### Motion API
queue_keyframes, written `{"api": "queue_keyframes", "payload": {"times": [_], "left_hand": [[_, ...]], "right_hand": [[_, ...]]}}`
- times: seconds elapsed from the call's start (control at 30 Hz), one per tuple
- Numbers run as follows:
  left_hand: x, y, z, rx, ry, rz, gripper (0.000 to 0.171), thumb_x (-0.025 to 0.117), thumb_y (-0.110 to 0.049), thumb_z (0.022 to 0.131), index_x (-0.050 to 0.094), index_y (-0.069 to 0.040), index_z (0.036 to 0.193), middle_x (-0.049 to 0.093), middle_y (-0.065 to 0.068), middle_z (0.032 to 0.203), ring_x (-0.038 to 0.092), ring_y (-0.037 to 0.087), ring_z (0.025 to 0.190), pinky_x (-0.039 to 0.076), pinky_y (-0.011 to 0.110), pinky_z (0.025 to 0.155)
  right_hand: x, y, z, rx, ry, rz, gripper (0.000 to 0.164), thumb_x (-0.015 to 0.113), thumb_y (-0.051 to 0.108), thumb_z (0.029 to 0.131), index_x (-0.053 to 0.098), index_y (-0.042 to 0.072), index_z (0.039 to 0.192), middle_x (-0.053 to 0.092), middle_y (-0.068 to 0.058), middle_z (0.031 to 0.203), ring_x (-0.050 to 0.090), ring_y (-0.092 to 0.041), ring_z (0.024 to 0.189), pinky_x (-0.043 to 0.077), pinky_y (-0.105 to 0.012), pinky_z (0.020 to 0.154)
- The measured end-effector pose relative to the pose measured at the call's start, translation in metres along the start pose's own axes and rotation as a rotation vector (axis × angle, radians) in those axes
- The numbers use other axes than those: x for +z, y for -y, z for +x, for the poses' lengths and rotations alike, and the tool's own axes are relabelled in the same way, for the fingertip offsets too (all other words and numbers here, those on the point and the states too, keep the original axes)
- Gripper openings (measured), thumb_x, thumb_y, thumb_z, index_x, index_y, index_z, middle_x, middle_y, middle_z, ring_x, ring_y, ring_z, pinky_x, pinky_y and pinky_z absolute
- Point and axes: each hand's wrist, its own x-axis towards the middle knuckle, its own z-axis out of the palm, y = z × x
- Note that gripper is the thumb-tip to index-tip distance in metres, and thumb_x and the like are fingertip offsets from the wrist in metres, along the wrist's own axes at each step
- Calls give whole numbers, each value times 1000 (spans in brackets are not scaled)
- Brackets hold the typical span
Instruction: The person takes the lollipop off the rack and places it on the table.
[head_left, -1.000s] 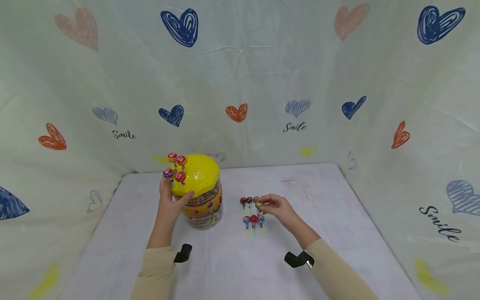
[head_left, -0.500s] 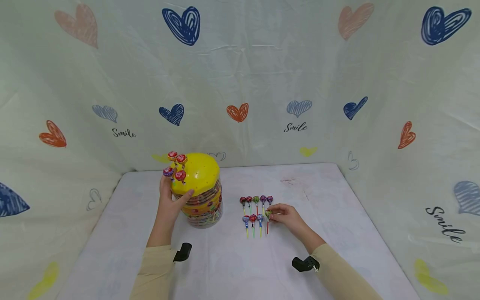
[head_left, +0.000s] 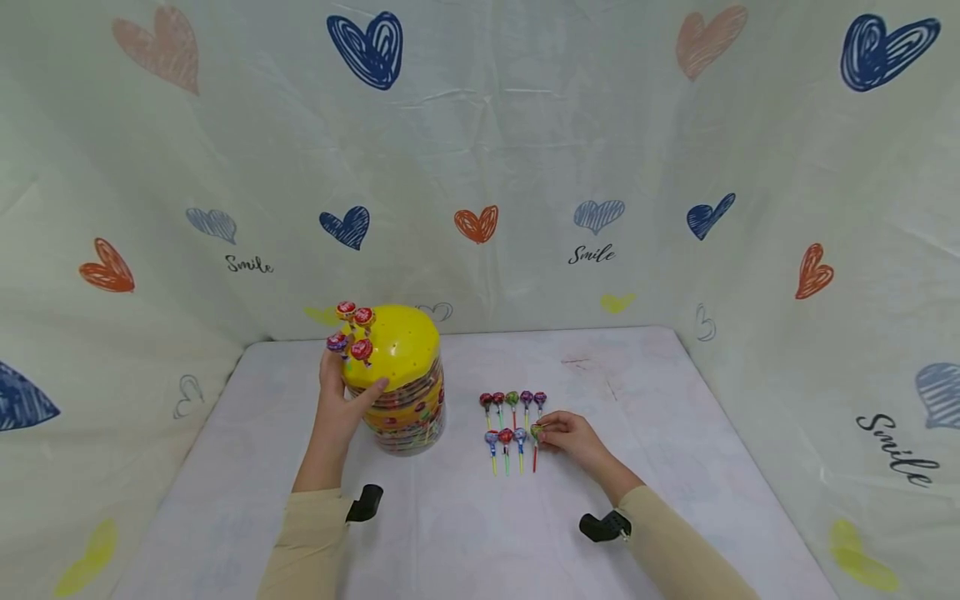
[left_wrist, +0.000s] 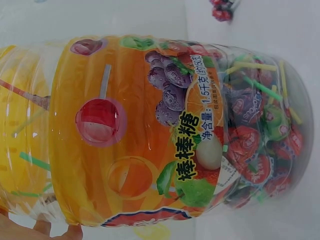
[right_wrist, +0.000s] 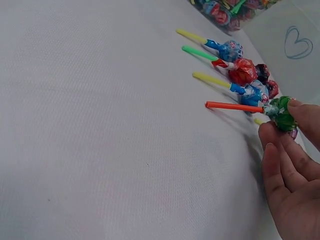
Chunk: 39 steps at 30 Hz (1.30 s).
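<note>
Right wrist view, pinched green lollipop (right_wrist: 284, 115), blue lollipop (right_wrist: 255, 93) alongside, jar (right_wrist: 229, 13) beyond

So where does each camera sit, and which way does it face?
Head: worn on the head, facing forward and down at the jar, loose lollipops, left hand, right hand and sleeves.
Left wrist: worn there, facing the jar's side up close; left-hand fingertips show at the lower left.
Right wrist: worn there, facing the pinched green lollipop; thumb and fingers show at right.
Shared: head and right-wrist views both show that lollipop.
</note>
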Motion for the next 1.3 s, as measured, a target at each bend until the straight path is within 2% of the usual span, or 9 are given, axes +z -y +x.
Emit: {"api": "queue_keyframes", "payload": {"times": [0.37, 0.57, 0.73, 0.97, 1.17, 1.3], "left_hand": [[0, 1, -2, 15, 1, -14, 88, 71, -20, 90, 14, -24, 157, 5, 1, 159, 1, 23, 148, 0, 59, 115], [1, 1, -2, 20, -4, -15, 87, 72, -20, 90, 17, -28, 157, 5, -1, 159, 2, 23, 147, 0, 59, 115], [1, 2, -2, 6, -7, -19, 86, 71, -20, 90, 17, -31, 156, 5, -2, 159, 2, 22, 148, 0, 59, 115], [2, 2, -2, -5, -5, -21, 88, 72, -22, 90, 15, -32, 157, 5, -1, 159, 1, 22, 148, -1, 58, 115], [2, 2, -1, 15, -3, -27, 87, 71, -20, 91, 15, -32, 157, 5, -2, 159, 2, 21, 147, 0, 57, 116], [1, 1, -1, 26, -2, -33, 87, 71, -18, 91, 16, -31, 157, 6, -2, 159, 3, 21, 147, 0, 56, 116]], "right_hand": [[7, -5, 4, 43, -87, -110, 15, 63, -3, 90, 67, -12, 102, 71, -15, 92, 68, -17, 78, 58, -31, 71], [12, -3, 6, 64, -104, -204, 21, 69, -1, 86, 71, -3, 107, 70, -11, 100, 67, -17, 81, 57, -31, 69], [16, -2, 7, 82, -92, -287, 21, 73, 2, 84, 74, 3, 105, 70, -7, 102, 64, -14, 76, 55, -30, 64], [18, 0, 8, 72, -125, -319, 18, 73, 1, 84, 75, 3, 101, 69, -5, 96, 62, -14, 73, 53, -29, 62], [22, 1, 9, 70, -174, -324, 17, 73, 0, 82, 75, 3, 99, 68, -4, 98, 64, -14, 76, 54, -30, 64], [24, 1, 10, 74, -178, -304, 17, 74, 0, 82, 75, 3, 99, 69, -5, 99, 66, -15, 79, 56, -31, 66]]}}
